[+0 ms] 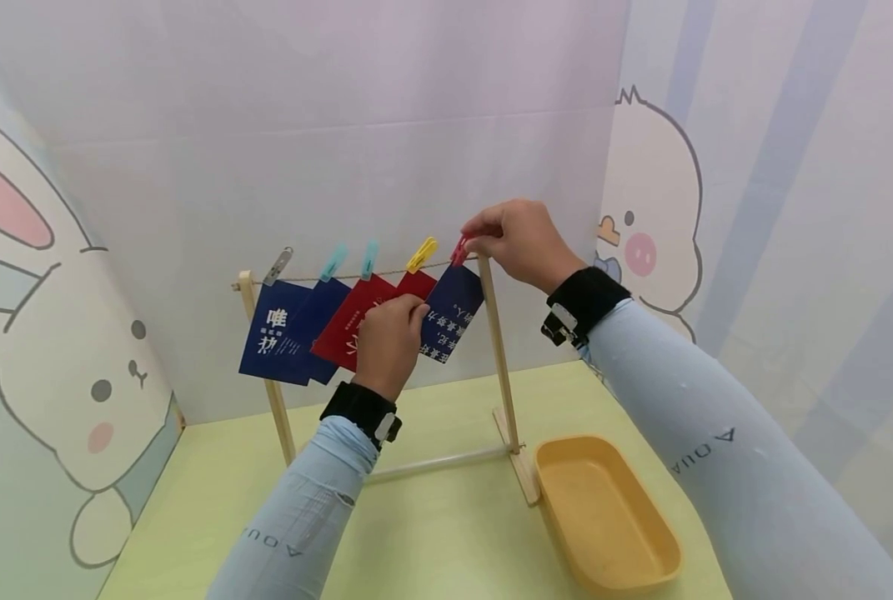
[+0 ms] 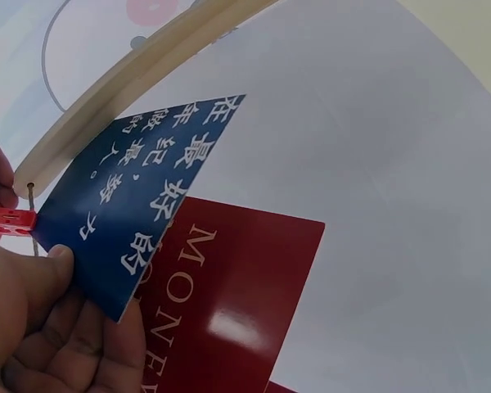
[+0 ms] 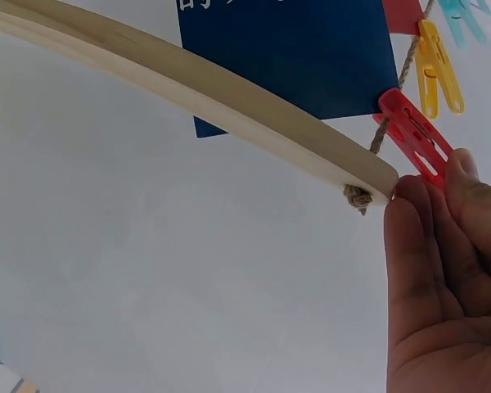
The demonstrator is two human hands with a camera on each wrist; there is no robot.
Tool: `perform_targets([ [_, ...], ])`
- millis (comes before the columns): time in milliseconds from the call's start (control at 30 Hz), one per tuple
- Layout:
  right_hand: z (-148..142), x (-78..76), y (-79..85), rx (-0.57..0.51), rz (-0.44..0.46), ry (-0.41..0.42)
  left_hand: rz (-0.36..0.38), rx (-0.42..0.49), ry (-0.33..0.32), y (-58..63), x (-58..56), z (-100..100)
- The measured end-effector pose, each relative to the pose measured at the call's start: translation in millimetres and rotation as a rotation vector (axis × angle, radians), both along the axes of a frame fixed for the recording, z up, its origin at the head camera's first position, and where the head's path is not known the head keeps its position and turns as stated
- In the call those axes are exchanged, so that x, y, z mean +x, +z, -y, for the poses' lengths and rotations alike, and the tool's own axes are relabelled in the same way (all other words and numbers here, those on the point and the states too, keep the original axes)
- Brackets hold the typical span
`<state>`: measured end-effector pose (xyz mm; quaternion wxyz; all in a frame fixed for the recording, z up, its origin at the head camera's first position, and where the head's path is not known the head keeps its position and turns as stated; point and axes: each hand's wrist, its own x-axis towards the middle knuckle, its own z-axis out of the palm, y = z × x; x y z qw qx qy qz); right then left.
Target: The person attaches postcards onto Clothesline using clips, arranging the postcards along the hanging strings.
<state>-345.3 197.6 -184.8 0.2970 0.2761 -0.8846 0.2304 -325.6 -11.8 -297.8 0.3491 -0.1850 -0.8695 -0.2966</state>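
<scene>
My right hand (image 1: 524, 242) pinches a red clothespin (image 3: 413, 135) by its handle end, close to the top of the right wooden post. The clothespin's jaws sit over the rope at the corner of a dark blue card (image 2: 139, 196) with white writing. My left hand (image 1: 389, 342) holds that card by its edge, thumb on the printed face and fingers behind. Beside it hang red cards (image 1: 348, 321), one under a yellow clothespin (image 1: 421, 255) and partly hidden by my left hand. Farther left, blue cards (image 1: 266, 358) hang from the rope.
The wooden rack (image 1: 502, 367) stands on a light green table (image 1: 446, 533), its rope (image 3: 407, 61) knotted through the right post. Light blue clothespins (image 1: 369, 260) and a grey one (image 1: 278, 265) grip the other cards. A yellow plastic basin (image 1: 604, 517) lies right of the rack's foot.
</scene>
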Motion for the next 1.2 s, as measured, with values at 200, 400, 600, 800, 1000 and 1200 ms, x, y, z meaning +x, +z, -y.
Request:
perform_targets([
  [200,4.4,-1.6,-0.5,0.002,0.048,0.026,-0.010,-0.005,0.045,0.9,-0.3,5.4],
  [400,8.4,-3.0,-2.8,-0.001,0.064,0.010,-0.059,-0.046,0.077,1.0,2.5,13.7],
  [600,12.3,-2.2,-6.2,-0.025,0.064,0.016,-0.094,-0.103,0.117,-5.3,6.7,21.6],
  [800,14.0,-0.7,-9.9,-0.032,0.051,-0.010,-0.143,-0.147,0.111,-10.5,9.9,25.7],
  [1000,13.3,11.6,-13.1,-0.082,-0.022,-0.065,-0.164,-0.167,0.105,-8.2,12.8,32.9],
  [1200,23.4,39.9,-43.2,-0.013,-0.224,0.046,-0.164,-0.223,0.084,-13.1,21.6,45.3],
])
